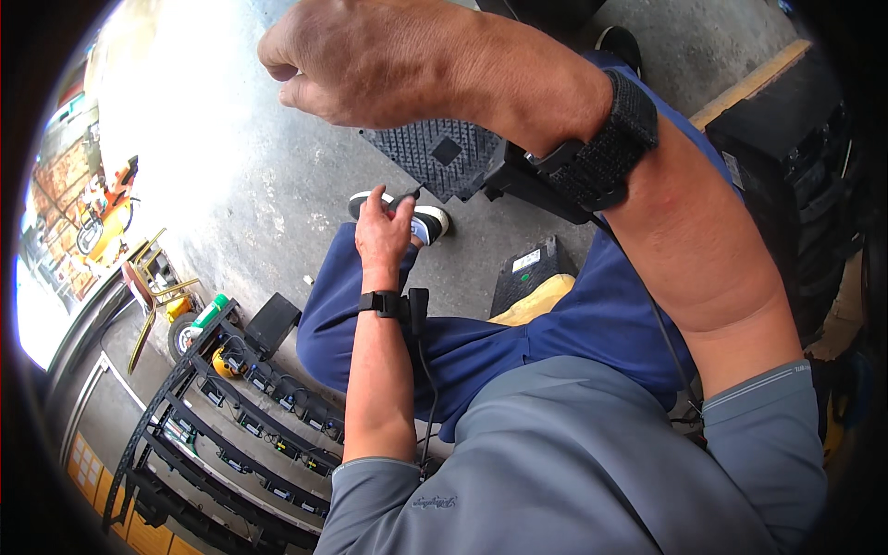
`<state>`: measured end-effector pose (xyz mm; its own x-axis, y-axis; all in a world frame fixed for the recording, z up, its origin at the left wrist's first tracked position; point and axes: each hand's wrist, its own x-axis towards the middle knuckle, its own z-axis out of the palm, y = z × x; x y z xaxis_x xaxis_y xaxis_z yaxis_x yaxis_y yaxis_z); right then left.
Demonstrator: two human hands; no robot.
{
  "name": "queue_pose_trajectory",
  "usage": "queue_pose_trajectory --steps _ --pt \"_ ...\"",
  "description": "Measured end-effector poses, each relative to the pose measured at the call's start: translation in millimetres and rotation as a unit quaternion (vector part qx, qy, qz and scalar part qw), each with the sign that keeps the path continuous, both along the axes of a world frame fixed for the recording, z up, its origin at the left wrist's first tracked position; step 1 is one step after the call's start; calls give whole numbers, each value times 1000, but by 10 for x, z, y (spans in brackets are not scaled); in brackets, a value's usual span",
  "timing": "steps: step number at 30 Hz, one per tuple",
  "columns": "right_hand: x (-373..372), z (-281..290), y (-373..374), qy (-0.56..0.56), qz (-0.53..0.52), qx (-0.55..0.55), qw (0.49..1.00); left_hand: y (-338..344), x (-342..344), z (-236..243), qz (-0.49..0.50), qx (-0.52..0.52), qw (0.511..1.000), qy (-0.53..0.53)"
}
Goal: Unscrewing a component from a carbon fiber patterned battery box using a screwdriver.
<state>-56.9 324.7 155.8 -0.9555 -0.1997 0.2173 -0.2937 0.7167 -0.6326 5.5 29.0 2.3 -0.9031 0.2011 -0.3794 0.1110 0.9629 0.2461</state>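
Note:
My right hand (342,60) is raised large at the top, its fingers curled in towards the thumb. Whatever they may hold is hidden. Beneath that forearm lies a black ribbed panel (421,153) with a plain dark square in its middle; the arm covers part of it. Lower and to the left, my left hand (381,236) is above my shoe, near the panel's lower left edge. A small black piece (403,198) shows between its fingers and thumb, too little of it to name. Black straps with small devices circle both wrists.
On the floor between my legs lies another black panel (520,273) with a white label, beside a yellow pad (536,302). Curved black frames (245,416) carrying small electronic boxes stand at lower left. A chair (148,277) is behind them. Black cases (777,120) stand at right.

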Motion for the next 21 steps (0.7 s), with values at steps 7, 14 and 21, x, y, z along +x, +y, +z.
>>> queue_pose_trajectory --steps 7,14,21 --pt "-38 -97 -97 23 -36 -14 999 -98 -141 -82 54 -54 992 -105" --pt "45 55 23 6 1 -25 1000 -67 -72 -55 -32 11 999 -19" --pt "43 -37 -29 49 -16 13 999 -81 2 -94 -52 55 997 31"
